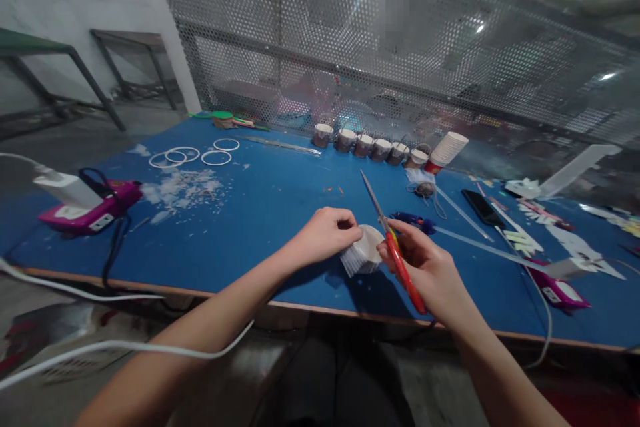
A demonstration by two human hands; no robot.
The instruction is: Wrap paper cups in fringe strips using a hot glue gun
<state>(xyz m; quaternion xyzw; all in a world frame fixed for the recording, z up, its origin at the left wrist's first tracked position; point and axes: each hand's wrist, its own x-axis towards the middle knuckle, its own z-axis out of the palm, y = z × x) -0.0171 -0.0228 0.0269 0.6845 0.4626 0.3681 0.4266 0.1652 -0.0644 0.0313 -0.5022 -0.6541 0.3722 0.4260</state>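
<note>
A small white paper cup (361, 255) with fringe-like, ribbed sides is held low over the blue table near its front edge. My left hand (327, 235) pinches the cup's rim from the left. In my right hand (425, 260) is a pair of scissors (397, 255) with red and yellow handles. Their blades point up and away and look closed together. My right fingertips also come close to the cup's right side; whether they touch it is unclear. Just behind my right hand lies a blue glue gun (414, 221).
Wrapped cups (364, 145) line the back, beside a stack of paper cups (447, 150). White rings (175, 157) and scraps (185, 192) lie left. Magenta power strips (90, 210) flank the table, and a white cable (125, 347) crosses my left forearm. A phone (483, 207) lies right.
</note>
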